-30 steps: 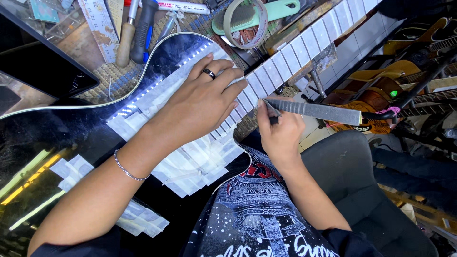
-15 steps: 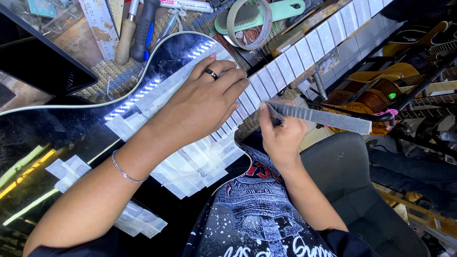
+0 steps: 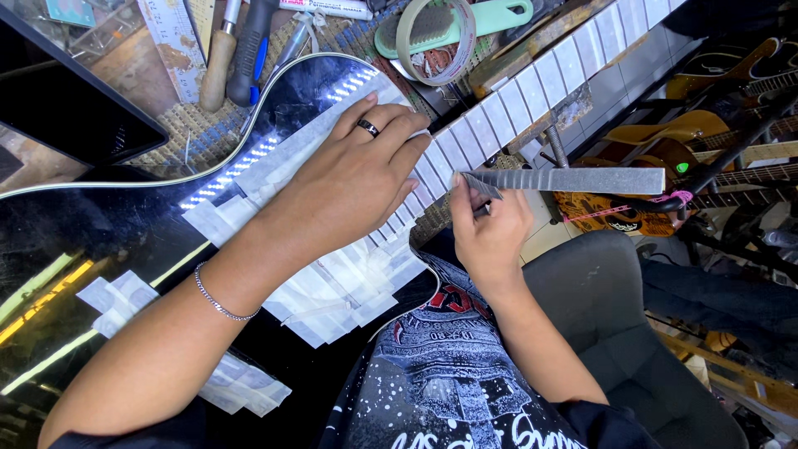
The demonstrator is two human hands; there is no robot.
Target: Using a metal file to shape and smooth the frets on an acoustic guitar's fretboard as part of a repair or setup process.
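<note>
Black guitar (image 3: pixel 125 224) lies across the lap and bench, gloss top, white binding along its curved edge. Neck (image 3: pixel 532 104) runs up and right, its frets masked with strips of pale tape (image 3: pixel 332 283); more tape patches sit on the body. Bench edge beyond the neck is crowded: tape roll (image 3: pixel 432 37), green brush (image 3: pixel 474 17), handled tools (image 3: pixel 241 50) near the upper bout. Little free room there. More room to the right, over the grey chair (image 3: pixel 615 333), where the file's far end hangs in open air.

Guitar body is cut off at left and bottom edges. Other guitars (image 3: pixel 715 125) on the right stand partly hidden behind racks, detail hard to read. The fretboard under the left palm is out of sight.

Left hand (image 3: pixel 353 179) lies flat, fingers spread and extended, pressing the taped neck where it meets the body; ring on one finger, bracelet at the wrist. It grasps nothing.

Right hand (image 3: pixel 490 233) is closed around one end of a flat metal file (image 3: pixel 573 180), thumb and fingers pinching it. The file lies level, just beside the neck's lower edge; contact with the neck cannot be told.
</note>
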